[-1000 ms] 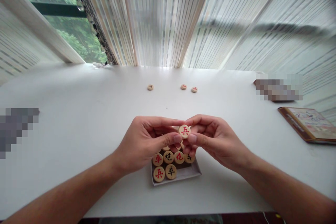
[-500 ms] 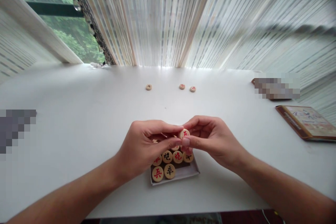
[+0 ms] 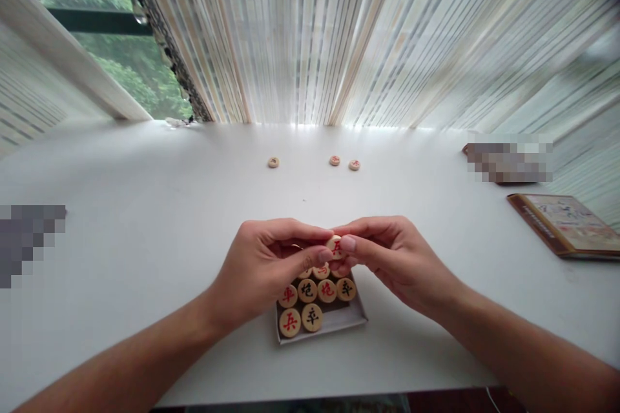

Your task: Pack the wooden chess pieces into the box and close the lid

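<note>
A round wooden Chinese chess piece (image 3: 335, 247) with a red character is pinched between both hands, face toward me. My left hand (image 3: 271, 258) closes on its left side with thumb and fingertips. From the right, my right hand (image 3: 387, 255) grips it, the thumb lying over its edge. Just below is a shallow white box (image 3: 343, 319) holding several more pieces in rows, red and black. Its lowest row has a red piece (image 3: 290, 322) and a black piece (image 3: 312, 317), with bare box floor to their right. My hands hide the box's far part.
Three loose chess pieces lie farther back on the white table (image 3: 169, 206): one black-marked (image 3: 274, 162) and two red-marked (image 3: 334, 160). A brown-edged flat box or book (image 3: 566, 226) rests at the right. Blurred-out items sit at the left and far right. A striped curtain (image 3: 300, 39) hangs behind.
The held piece has turned so its red character shows more fully. My right thumb has shifted up along its edge. The pieces in the box have stayed in place.
</note>
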{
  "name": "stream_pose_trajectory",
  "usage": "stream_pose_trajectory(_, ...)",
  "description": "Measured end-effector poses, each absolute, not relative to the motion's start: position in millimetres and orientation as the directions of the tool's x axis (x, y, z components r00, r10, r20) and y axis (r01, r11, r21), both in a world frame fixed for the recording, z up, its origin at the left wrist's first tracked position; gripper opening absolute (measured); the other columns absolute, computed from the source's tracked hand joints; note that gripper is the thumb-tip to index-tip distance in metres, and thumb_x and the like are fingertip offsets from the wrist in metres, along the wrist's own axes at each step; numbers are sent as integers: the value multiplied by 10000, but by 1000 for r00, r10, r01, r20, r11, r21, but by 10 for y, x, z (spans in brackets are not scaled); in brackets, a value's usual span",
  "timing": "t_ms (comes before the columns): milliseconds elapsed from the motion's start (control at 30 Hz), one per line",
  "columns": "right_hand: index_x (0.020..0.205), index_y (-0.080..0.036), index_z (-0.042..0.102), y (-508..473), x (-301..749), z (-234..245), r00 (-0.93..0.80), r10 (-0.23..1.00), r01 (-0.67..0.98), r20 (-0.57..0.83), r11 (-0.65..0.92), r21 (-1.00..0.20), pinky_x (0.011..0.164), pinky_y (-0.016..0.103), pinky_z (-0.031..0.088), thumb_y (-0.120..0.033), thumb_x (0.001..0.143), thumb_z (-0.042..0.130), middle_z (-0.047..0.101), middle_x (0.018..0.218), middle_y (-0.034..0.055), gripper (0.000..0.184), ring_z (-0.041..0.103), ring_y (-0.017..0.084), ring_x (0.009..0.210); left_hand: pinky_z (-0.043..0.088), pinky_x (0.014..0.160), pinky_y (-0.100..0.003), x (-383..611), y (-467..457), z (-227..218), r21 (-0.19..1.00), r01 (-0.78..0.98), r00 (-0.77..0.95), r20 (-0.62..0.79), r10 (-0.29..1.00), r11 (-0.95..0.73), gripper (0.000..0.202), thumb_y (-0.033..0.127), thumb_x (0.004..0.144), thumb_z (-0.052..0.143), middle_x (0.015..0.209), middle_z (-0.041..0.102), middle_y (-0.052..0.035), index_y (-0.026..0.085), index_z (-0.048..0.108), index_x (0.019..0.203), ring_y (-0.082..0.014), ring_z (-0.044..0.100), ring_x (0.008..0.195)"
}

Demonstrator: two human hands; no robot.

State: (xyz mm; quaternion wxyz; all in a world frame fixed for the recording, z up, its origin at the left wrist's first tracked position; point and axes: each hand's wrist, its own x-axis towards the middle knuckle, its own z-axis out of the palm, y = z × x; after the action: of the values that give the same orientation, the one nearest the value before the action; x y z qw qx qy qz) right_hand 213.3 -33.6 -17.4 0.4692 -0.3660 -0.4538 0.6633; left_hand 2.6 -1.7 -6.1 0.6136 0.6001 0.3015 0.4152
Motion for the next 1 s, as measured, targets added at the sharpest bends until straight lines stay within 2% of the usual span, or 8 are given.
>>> stream_pose_trajectory(167,1141,-239,859,-340,2129,-191,-282,957,-317,-67,-159,-935,794,245,669,-270,868,917,853,955,80,281,813,176,851,691,697,-193,46,5,-25,980,-189,478,35,878,64,160,167,802,918,831,857,-59,163,878,957,-180,828,732)
stream_pose_trajectory(267,1161,-253,853,-345,2122,-190,-274,959,-308,-74,-160,-938,824,294,680,-256,785,976,852,1011,84,396,817,206,887,697,688,-206,45,1,-25,981,-175,467,6,884,86,178,217,799,930,868,861,-70,159,873,958,-172,820,710)
stream_pose_trajectory(433,1094,-235,871,-350,2085,-131,-246,967,-290,-67,-139,-947,831,339,696,-292,665,1040,851,959,81,465,819,232,860,718,715,-258,40,-16,-54,975,-164,470,-57,881,151,242,283,781,950,902,863,-87,147,861,960,-211,837,753)
stream_pose_trajectory(533,1010,-222,882,-354,2057,-104,-221,973,-287,-68,-131,-949,790,317,702,-292,623,1056,844,878,66,430,811,218,813,718,737,-256,47,-30,-64,965,-188,486,-72,871,184,223,289,798,939,912,864,-78,148,855,948,-207,840,770)
stream_pose_trajectory(700,890,-196,872,-357,2047,-113,-177,981,-251,-81,-124,-960,704,306,701,-320,577,1069,819,786,48,390,789,205,721,697,728,-187,59,-72,-68,965,-191,515,-58,856,180,145,239,845,901,908,865,-60,154,850,950,-176,839,776)
stream_pose_trajectory(833,873,-180,873,-352,2053,-111,-169,981,-241,-93,-133,-961,658,309,686,-353,574,1069,807,751,54,397,773,203,683,694,737,-184,75,-97,-52,976,-188,522,5,853,109,65,158,902,827,940,867,-72,145,843,963,-174,841,779)
stream_pose_trajectory(1000,886,-191,890,-350,2059,-84,-166,981,-266,-102,-144,-953,599,239,637,-320,613,1058,800,713,53,345,720,148,608,702,774,-221,89,-106,-21,981,-188,535,59,843,51,72,101,904,794,931,865,-95,129,824,964,-209,850,826)
